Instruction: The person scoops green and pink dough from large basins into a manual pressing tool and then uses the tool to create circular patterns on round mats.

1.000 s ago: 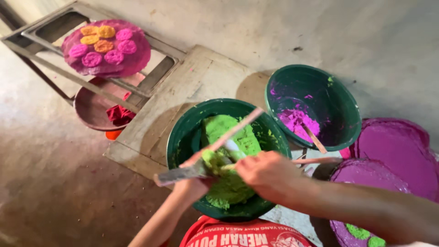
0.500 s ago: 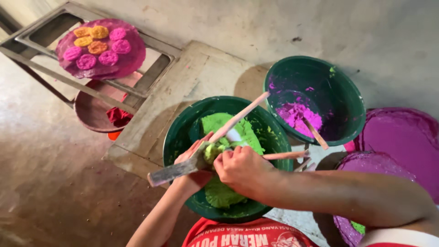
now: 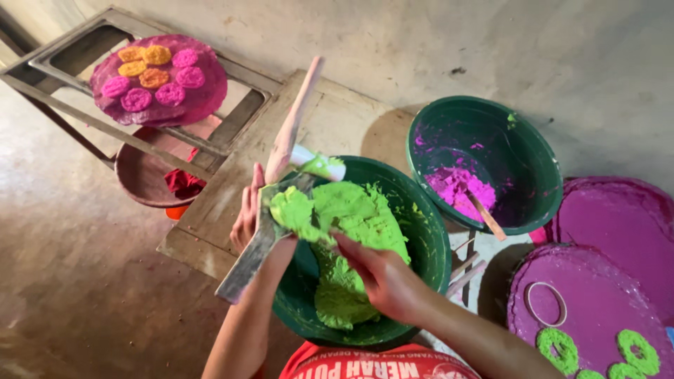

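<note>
The left hand (image 3: 247, 214) gripped a flat blade (image 3: 256, 249) loaded with a lump of green dough (image 3: 295, 210), held over the near green basin (image 3: 430, 238). The right hand (image 3: 382, 277), fingers loosely curled, pressed that lump (thumb hidden). A second basin (image 3: 540, 168) with pink dough (image 3: 456, 189) stood far right.

Single head view, looking steeply down, close over green basin (image 3: 421, 231)

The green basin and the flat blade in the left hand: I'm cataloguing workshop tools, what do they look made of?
Green basin: probably plastic, with a smooth, slightly glossy wall and a thin, even rim. Flat blade in the left hand: looks like dull grey metal, thin and worn, though paste covers its upper part.
</note>
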